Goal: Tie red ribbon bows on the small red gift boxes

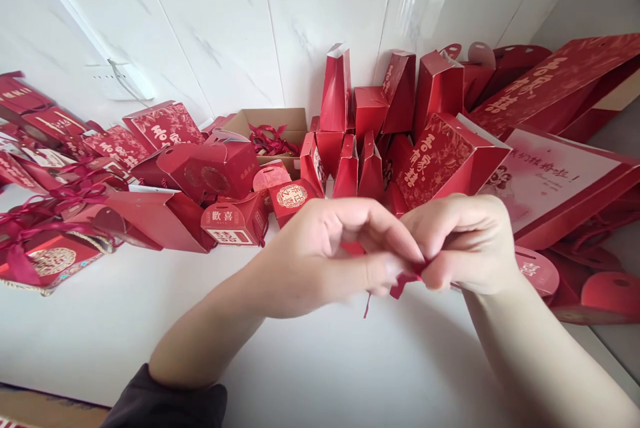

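Both hands meet above the white table (280, 368), pinching a dark red ribbon (400, 283) between them. My left hand (325, 261) has thumb and fingertips closed on the ribbon, slightly blurred. Curled into a loose fist, my right hand (465, 241) pinches it with thumb and forefinger. A short ribbon end and a thin strand dangle below the fingertips; most of the ribbon is hidden by the hands. Just behind them stand a small red box with a gold round emblem (292, 197) and a small red gift box (235, 220).
Red gift boxes and bags crowd the table's back, among them a large bag (555, 181) at right and ribbon-tied boxes (55, 260) at left. An open cardboard box (240, 123) holds dark red ribbons (273, 141). Behind rises a tiled wall (210, 21) with a socket (120, 81).
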Motion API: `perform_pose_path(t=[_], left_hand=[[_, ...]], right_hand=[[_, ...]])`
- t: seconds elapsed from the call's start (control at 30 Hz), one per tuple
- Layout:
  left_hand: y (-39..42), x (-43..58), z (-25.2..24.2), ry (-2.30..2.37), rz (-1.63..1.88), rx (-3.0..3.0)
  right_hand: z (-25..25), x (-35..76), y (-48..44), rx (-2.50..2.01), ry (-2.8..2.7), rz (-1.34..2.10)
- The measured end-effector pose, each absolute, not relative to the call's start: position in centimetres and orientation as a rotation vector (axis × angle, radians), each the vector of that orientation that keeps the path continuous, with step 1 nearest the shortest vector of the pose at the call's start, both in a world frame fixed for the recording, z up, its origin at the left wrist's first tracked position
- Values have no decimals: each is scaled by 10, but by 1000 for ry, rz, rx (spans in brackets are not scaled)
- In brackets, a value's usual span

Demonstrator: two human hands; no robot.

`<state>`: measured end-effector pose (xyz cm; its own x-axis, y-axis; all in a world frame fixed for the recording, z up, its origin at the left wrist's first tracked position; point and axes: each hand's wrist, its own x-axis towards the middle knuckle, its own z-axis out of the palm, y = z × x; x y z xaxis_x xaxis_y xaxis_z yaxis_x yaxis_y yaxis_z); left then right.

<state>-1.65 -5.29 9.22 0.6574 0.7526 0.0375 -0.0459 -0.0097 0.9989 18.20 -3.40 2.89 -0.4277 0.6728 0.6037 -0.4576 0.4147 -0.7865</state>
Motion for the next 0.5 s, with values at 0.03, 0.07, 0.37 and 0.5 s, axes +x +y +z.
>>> perform_pose_path(t=[0.03, 0.07, 0.37, 0.5], left_hand=[[-51, -18, 93, 643, 752, 1512], [-49, -20, 94, 657, 778, 1561], [-2, -33, 87, 717, 360, 1722], [6, -35, 83, 739, 384, 1676]], right_hand=[[32, 182, -36, -249, -1580, 1268], [36, 183, -37, -307, -1608, 1266], [61, 186, -34, -792, -1912, 1270], [59, 186, -31, -769, -1912, 1380]])
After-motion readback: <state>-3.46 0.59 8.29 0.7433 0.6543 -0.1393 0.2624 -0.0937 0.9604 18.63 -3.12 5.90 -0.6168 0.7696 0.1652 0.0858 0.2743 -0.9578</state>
